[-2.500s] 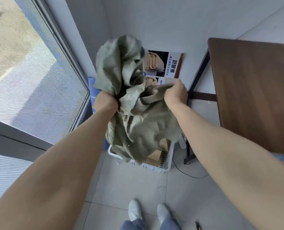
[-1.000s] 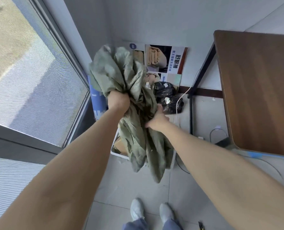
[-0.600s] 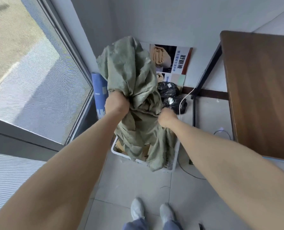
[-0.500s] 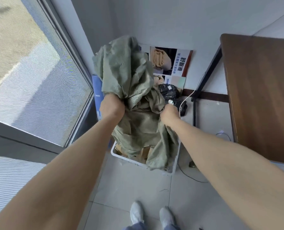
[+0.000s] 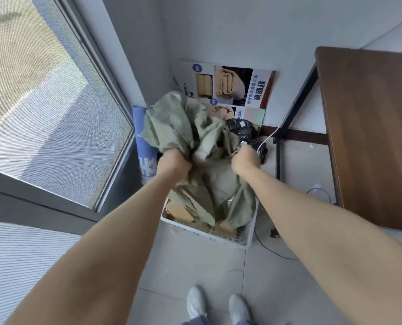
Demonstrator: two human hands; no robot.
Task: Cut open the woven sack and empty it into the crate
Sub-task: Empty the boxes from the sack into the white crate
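Note:
A crumpled grey-green woven sack [image 5: 204, 160] hangs limp over a white plastic crate [image 5: 207, 233] on the floor in the room's corner. My left hand [image 5: 173, 164] grips a bunch of the sack's fabric on its left side. My right hand [image 5: 245, 160] grips the fabric on its right side. The sack's loose lower end drapes into the crate. Brown cardboard boxes [image 5: 179, 211] lie inside the crate, partly covered by the sack.
A large window [image 5: 42, 102] fills the left wall, with a blue roll [image 5: 145, 148] beside it. A printed poster [image 5: 233, 90] leans on the back wall above black bags [image 5: 244, 132]. A brown table [image 5: 369, 137] stands right, cables [image 5: 277, 249] under it. My feet [image 5: 218, 306] stand below.
Both hands have kept shaking the sack over the crate. The bunched top of the sack has dropped lower, and my right hand has moved out to the right.

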